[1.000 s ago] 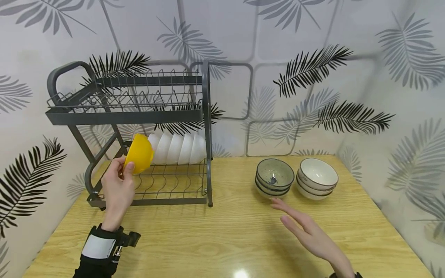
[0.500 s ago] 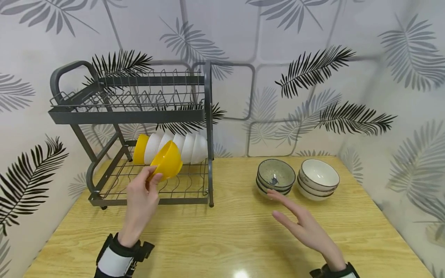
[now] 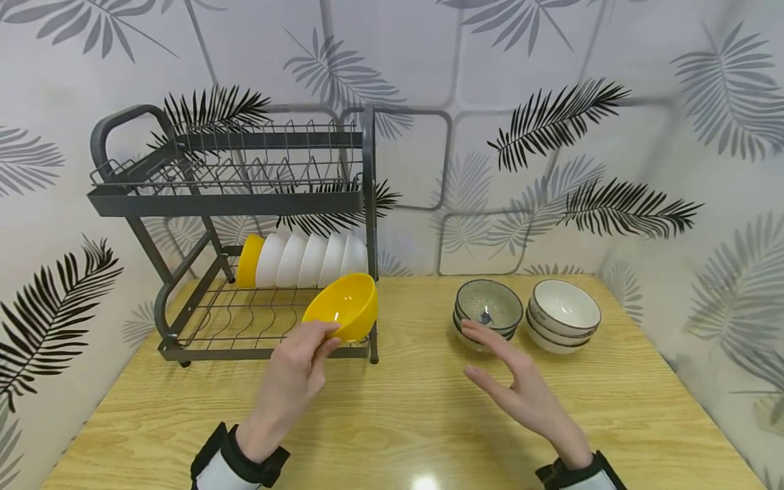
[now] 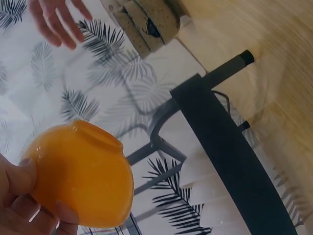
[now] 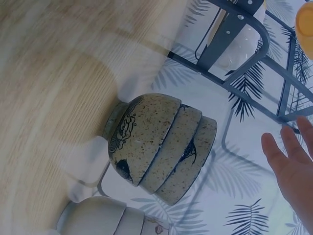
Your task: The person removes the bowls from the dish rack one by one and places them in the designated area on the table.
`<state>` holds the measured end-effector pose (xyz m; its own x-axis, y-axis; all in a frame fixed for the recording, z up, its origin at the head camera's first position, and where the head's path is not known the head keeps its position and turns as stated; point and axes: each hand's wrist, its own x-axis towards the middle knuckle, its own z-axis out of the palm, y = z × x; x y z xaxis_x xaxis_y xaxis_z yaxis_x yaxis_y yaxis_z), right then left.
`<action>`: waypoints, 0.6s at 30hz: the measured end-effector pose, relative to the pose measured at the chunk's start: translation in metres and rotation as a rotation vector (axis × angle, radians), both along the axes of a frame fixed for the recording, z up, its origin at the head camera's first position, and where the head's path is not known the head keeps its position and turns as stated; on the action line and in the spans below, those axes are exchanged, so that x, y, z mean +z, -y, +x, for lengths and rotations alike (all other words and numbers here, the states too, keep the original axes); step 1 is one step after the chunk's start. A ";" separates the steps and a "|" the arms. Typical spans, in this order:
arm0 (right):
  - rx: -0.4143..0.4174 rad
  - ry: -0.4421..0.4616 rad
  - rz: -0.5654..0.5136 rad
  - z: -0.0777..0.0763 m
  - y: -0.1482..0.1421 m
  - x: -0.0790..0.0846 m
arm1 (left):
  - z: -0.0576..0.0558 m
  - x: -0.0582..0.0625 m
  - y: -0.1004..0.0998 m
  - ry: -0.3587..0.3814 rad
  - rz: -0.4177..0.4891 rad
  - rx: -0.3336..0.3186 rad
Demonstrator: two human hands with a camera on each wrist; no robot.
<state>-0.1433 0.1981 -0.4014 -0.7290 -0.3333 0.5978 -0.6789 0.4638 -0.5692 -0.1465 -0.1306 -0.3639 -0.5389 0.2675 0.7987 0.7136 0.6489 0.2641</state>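
A glossy yellow bowl [image 3: 350, 307] is pinched at its rim by my left hand [image 3: 292, 374], fingers on the inner side and thumb beneath. It is held tilted in front of the rack's right end, and the left wrist view shows its rounded underside and foot ring [image 4: 98, 134]. My right hand [image 3: 527, 388] hovers above the table with fingers extended and thumb apart, holding nothing. Its fingertips overlap the stack of speckled grey-green bowls [image 3: 490, 306] in the head view. In the right wrist view, those stacked bowls [image 5: 161, 147] show dark painted marks.
A dark two-tier dish rack [image 3: 226, 204] stands at the left. On its lower tier, a yellow bowl [image 3: 248, 262] and several white bowls [image 3: 312, 262] lean on edge in a row. Right of the speckled stack is a stack of cream bowls [image 3: 563, 313] on the wooden table [image 3: 429, 422].
My left hand has carried the yellow bowl out of the rack's lower tier, rightward and toward me, tilting its opening more upward. My right hand has shifted slightly left.
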 end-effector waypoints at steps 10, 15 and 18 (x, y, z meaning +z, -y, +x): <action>0.126 -0.289 -0.080 0.000 0.015 0.002 | 0.006 -0.012 -0.013 -0.027 -0.188 -0.134; 0.168 -0.330 -0.075 0.001 0.020 -0.001 | 0.009 -0.018 -0.018 -0.030 -0.273 -0.179; 0.184 -0.340 -0.059 0.001 0.023 -0.003 | 0.010 -0.020 -0.021 -0.007 -0.311 -0.215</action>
